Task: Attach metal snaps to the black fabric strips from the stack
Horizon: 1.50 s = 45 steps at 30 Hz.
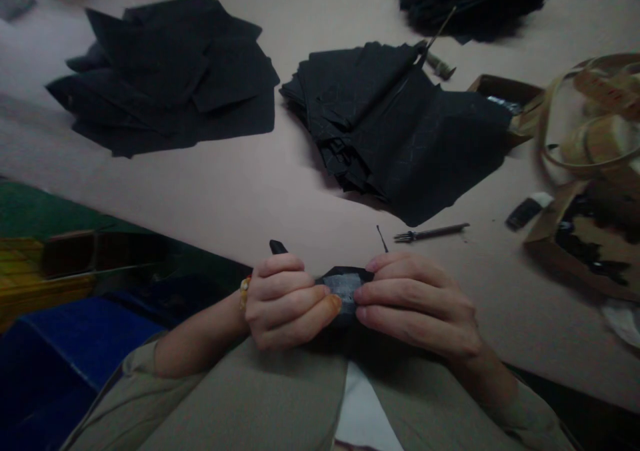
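Observation:
Close to my body, at the table's near edge, both hands grip one small black piece with a pale grey patch [344,289] on it. My left hand [290,301] is closed around its left side, thumb on the patch. From the top of that hand sticks a dark end [277,246] of something whose kind is hidden. Fingertips of my right hand [417,304] pinch the piece's right edge. A thin dark tip [382,237] shows just above the right fingers; I cannot tell whether they hold it. Beyond lies a pronged tool [431,233] on the table.
Black sheets form a loose pile [170,77] at left and a fanned stack [400,124] in the middle. Another black pile [475,1] lies at the back. On the right are tape-like tan coils [595,137] and a cardboard box [543,234] with dark pieces.

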Tool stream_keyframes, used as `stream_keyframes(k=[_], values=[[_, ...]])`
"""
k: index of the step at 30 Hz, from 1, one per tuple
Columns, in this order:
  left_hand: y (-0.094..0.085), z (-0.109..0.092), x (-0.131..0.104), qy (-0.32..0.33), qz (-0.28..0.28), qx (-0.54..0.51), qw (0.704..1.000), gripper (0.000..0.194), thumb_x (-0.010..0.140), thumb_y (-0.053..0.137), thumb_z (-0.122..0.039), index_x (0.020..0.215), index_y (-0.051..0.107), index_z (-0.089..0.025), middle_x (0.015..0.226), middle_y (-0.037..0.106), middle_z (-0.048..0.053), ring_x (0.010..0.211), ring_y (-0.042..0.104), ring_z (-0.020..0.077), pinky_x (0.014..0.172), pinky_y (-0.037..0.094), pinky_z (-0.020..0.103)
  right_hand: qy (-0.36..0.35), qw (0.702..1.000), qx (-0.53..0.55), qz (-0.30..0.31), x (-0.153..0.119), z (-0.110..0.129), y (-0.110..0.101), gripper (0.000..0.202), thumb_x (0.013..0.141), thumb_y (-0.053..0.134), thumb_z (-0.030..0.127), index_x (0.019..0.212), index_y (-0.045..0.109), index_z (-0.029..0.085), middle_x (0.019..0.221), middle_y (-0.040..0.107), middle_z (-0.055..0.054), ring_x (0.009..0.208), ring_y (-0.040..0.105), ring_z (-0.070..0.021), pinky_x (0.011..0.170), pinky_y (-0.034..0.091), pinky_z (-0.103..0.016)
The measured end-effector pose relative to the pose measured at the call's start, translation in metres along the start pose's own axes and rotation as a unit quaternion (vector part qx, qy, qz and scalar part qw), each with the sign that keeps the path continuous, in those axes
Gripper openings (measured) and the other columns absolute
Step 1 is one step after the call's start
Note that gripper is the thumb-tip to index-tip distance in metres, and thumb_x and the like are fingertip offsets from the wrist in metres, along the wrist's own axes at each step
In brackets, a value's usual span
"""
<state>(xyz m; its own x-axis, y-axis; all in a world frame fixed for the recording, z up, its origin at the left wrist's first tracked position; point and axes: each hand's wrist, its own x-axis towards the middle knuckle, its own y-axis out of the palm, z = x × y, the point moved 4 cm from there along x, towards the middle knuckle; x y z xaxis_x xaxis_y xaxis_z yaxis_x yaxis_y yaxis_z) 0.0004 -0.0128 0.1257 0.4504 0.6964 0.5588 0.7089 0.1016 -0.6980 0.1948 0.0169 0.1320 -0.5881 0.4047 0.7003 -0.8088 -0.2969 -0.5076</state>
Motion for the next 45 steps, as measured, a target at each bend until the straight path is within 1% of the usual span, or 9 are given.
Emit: stream_keyframes(k=[2,4,8,13,16,23,28,35,45], values=[[-0.003,-0.007,0.006,0.117,-0.045,0.039,0.991,0.013,0.091,0.056,-0.022,0.084,0.067,-0.022,0.074,0.071,-0.002,0.069,0.062,0.0117,0.068,0.054,0.026,-0.013,1.0,-0.015,0.005,0.0,0.004,-0.001,0.012,0.093,0.057,0.012,0.092,0.07,0.012,0.095,0.072,-0.005,0.084,0.064,-0.0146,0.082,0.059,-0.032],[-0.003,-0.008,0.01,0.159,-0.058,0.046,0.984,0.015,0.091,0.054,-0.018,0.084,0.067,-0.016,0.075,0.071,0.002,0.071,0.063,0.0128,0.068,0.054,0.028,0.019,0.999,-0.037,0.03,0.0,0.006,-0.001,0.011,0.092,0.058,0.011,0.093,0.069,0.012,0.097,0.072,-0.006,0.086,0.064,-0.0148,0.082,0.059,-0.032],[-0.004,-0.006,0.014,0.168,-0.059,0.03,0.984,0.02,0.094,0.051,-0.019,0.084,0.068,-0.016,0.076,0.072,0.001,0.069,0.062,0.0119,0.069,0.053,0.029,0.017,0.995,-0.069,0.072,0.003,0.013,0.001,0.012,0.093,0.055,0.009,0.091,0.067,0.011,0.096,0.072,-0.007,0.081,0.063,-0.0151,0.078,0.058,-0.032],[-0.003,0.0,0.019,0.161,0.021,0.01,0.987,0.012,0.092,0.057,-0.019,0.087,0.068,-0.019,0.083,0.075,-0.001,0.073,0.063,0.0108,0.075,0.053,0.028,-0.041,0.994,-0.065,0.074,0.008,0.007,0.003,0.01,0.092,0.057,0.012,0.088,0.067,0.012,0.091,0.072,-0.006,0.076,0.062,-0.0146,0.076,0.057,-0.031],[-0.001,0.003,0.02,0.178,0.035,-0.003,0.983,0.016,0.094,0.053,-0.02,0.088,0.068,-0.016,0.079,0.074,0.0,0.071,0.062,0.0118,0.073,0.052,0.029,-0.05,0.995,-0.074,0.047,0.007,0.002,0.002,0.012,0.092,0.057,0.013,0.088,0.068,0.014,0.09,0.073,-0.004,0.077,0.062,-0.0141,0.078,0.057,-0.032],[-0.002,0.0,0.013,0.133,-0.036,0.016,0.99,0.013,0.092,0.055,-0.019,0.093,0.067,-0.014,0.083,0.075,0.004,0.079,0.064,0.0144,0.075,0.053,0.031,0.022,0.996,-0.08,-0.012,-0.002,0.003,0.002,0.016,0.094,0.055,0.014,0.089,0.07,0.016,0.095,0.074,-0.003,0.077,0.06,-0.0142,0.075,0.055,-0.032],[0.004,-0.001,0.01,0.114,-0.073,0.005,0.991,0.017,0.094,0.05,-0.019,0.088,0.065,-0.013,0.077,0.073,0.006,0.076,0.064,0.0153,0.073,0.053,0.032,0.006,0.996,-0.081,-0.034,-0.006,0.0,0.006,0.02,0.094,0.052,0.015,0.086,0.069,0.015,0.089,0.073,-0.004,0.071,0.056,-0.0136,0.066,0.051,-0.032],[0.012,-0.001,0.011,0.13,-0.11,0.03,0.985,0.019,0.091,0.047,-0.017,0.081,0.062,-0.012,0.068,0.067,0.005,0.063,0.057,0.0152,0.064,0.051,0.032,-0.013,0.997,-0.064,-0.045,-0.004,-0.006,0.007,0.021,0.094,0.05,0.015,0.084,0.069,0.016,0.09,0.072,-0.004,0.08,0.057,-0.016,0.074,0.053,-0.034],[0.013,0.0,0.005,0.15,-0.113,0.015,0.982,0.019,0.092,0.047,-0.019,0.085,0.064,-0.014,0.073,0.068,0.005,0.068,0.057,0.0145,0.066,0.051,0.031,-0.024,0.999,0.001,0.032,0.009,-0.009,0.009,0.02,0.089,0.053,0.007,0.071,0.055,0.016,0.091,0.07,-0.004,0.071,0.055,-0.0127,0.069,0.051,-0.031]])
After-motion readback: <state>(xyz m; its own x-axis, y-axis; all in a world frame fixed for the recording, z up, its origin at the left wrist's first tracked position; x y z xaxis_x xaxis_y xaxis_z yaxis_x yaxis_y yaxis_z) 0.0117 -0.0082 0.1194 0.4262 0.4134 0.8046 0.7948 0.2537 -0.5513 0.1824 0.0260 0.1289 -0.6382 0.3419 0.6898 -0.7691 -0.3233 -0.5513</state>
